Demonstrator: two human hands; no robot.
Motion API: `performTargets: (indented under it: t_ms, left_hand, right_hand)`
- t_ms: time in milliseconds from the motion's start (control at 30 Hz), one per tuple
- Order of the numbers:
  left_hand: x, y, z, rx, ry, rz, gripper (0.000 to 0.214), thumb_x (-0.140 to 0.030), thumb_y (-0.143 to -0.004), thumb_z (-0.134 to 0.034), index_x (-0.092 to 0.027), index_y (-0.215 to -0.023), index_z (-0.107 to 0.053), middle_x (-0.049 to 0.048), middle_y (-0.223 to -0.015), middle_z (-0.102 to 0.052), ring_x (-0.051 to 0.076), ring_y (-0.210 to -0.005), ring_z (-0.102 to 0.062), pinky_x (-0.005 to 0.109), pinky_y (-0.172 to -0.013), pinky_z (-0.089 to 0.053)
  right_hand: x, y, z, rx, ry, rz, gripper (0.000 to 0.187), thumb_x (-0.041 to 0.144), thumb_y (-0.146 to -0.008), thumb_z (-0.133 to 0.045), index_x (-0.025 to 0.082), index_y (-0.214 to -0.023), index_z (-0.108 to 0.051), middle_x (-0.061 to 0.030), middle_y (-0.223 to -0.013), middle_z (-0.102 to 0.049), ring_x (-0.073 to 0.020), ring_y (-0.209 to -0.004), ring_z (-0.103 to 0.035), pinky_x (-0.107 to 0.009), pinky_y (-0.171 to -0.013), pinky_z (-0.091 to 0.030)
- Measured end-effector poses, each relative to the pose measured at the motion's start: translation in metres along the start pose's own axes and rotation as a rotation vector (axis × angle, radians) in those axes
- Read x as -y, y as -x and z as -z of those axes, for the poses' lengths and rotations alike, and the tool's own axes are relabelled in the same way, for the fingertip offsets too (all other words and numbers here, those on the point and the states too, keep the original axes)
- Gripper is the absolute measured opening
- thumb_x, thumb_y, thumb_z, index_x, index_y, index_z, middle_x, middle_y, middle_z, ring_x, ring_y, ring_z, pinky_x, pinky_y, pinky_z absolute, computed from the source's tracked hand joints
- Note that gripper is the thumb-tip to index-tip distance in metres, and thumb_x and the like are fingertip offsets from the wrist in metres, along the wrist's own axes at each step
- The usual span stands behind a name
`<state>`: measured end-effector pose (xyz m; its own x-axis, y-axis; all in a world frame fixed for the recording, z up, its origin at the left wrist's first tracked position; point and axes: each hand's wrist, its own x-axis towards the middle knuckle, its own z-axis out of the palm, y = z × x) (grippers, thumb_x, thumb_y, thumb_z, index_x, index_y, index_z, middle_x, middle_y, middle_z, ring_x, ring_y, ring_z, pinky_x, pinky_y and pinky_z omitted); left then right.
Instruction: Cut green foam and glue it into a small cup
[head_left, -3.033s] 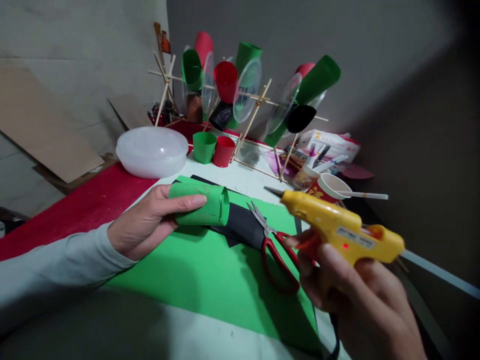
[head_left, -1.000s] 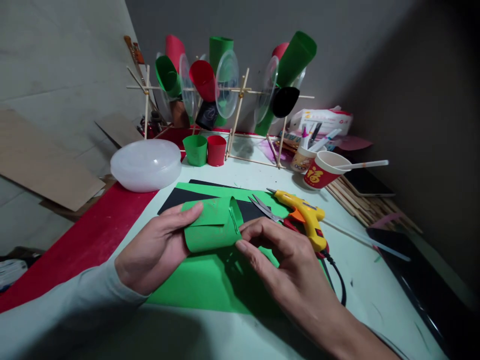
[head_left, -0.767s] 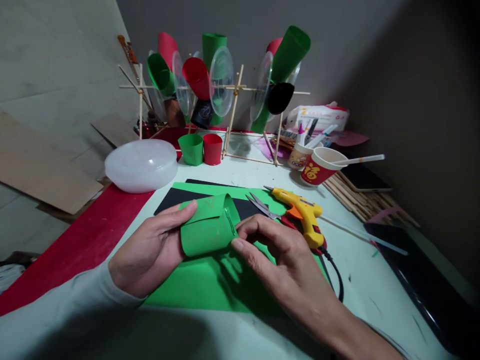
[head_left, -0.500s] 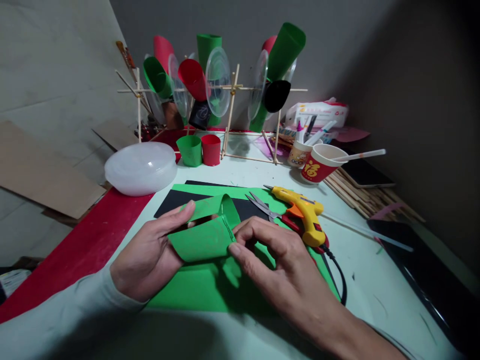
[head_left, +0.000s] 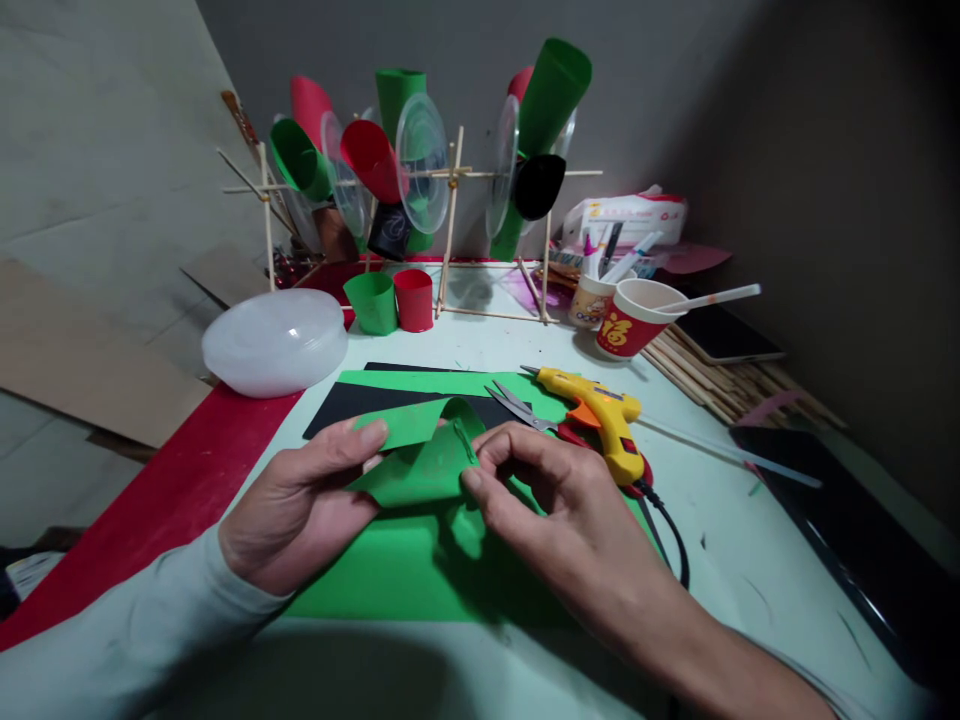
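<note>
Both hands hold a curled piece of green paper (head_left: 420, 462) above a flat green sheet (head_left: 405, 560). My left hand (head_left: 300, 505) grips its left side, thumb on top. My right hand (head_left: 547, 510) pinches its right edge between thumb and fingers. The curl is loose and partly unrolled. A yellow glue gun (head_left: 596, 415) lies on the table just right of my right hand, beside red-handled scissors (head_left: 525, 415). A black sheet (head_left: 352, 400) lies under the green one.
At the back stands a stick frame (head_left: 450, 220) carrying green, red and black paper cones and clear lids. A white bowl (head_left: 274, 340), small green and red cups (head_left: 394, 300), two paper cups (head_left: 630, 315) with pens, bamboo sticks (head_left: 712, 385) and a red mat (head_left: 165, 470) surround the work.
The glue gun left my right hand and now lies on the table. My right hand moved to the green roll's right edge. The roll has loosened and opened over the last second.
</note>
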<state>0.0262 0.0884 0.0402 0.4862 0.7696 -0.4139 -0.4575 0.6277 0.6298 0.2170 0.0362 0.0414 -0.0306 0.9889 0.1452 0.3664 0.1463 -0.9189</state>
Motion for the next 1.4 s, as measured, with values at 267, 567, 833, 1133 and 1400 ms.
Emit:
performTargets:
  t_ms: [267, 567, 833, 1133, 1400]
  left_hand:
    - [-0.001, -0.003, -0.003, -0.091, -0.035, -0.022, 0.012, -0.023, -0.074, -0.082, -0.017, -0.081, -0.075, 0.0069, -0.082, -0.076, 0.03, -0.105, -0.071, 0.038, -0.098, -0.057]
    - [0.003, -0.002, -0.006, -0.124, -0.099, -0.056, 0.011, -0.018, -0.076, -0.077, -0.019, -0.087, -0.077, 0.0046, -0.084, -0.078, 0.027, -0.101, -0.072, 0.036, -0.093, -0.06]
    - [0.003, -0.005, -0.008, -0.158, -0.055, -0.071, 0.015, -0.008, -0.082, -0.066, -0.012, -0.093, -0.076, 0.0113, -0.094, -0.078, 0.026, -0.093, -0.074, 0.037, -0.086, -0.062]
    - [-0.004, -0.009, -0.009, -0.33, -0.105, -0.124, 0.022, -0.002, -0.084, -0.059, -0.012, -0.072, -0.074, 0.0041, -0.06, -0.065, 0.013, -0.051, -0.061, 0.022, -0.049, -0.056]
    - [-0.013, -0.008, -0.002, -0.361, -0.241, -0.11, 0.02, -0.004, -0.08, -0.064, -0.012, -0.062, -0.064, -0.0003, -0.06, -0.051, 0.01, -0.049, -0.051, 0.021, -0.043, -0.05]
  right_hand:
    - [-0.003, 0.001, -0.002, -0.068, 0.067, 0.07, 0.017, 0.017, -0.082, -0.059, 0.022, -0.067, -0.052, -0.0017, -0.075, -0.065, -0.0172, -0.069, -0.06, -0.031, -0.064, -0.045]
    - [0.0, 0.005, -0.004, -0.069, 0.07, 0.098, 0.019, 0.015, -0.082, -0.057, 0.022, -0.066, -0.049, -0.001, -0.075, -0.065, -0.0167, -0.073, -0.063, -0.03, -0.07, -0.047]
    - [-0.001, 0.008, -0.004, -0.036, 0.064, 0.08, 0.017, 0.017, -0.082, -0.055, 0.022, -0.068, -0.048, -0.0009, -0.079, -0.065, -0.0166, -0.077, -0.062, -0.031, -0.075, -0.046]
    - [0.0, 0.008, -0.001, 0.007, 0.087, 0.084, 0.015, 0.013, -0.079, -0.055, 0.021, -0.068, -0.048, -0.0012, -0.089, -0.067, -0.0168, -0.085, -0.064, -0.031, -0.079, -0.046]
    - [-0.006, 0.008, 0.0, -0.012, 0.215, 0.163, 0.015, 0.013, -0.08, -0.054, 0.021, -0.071, -0.046, -0.0028, -0.087, -0.067, -0.0193, -0.085, -0.063, -0.033, -0.076, -0.047]
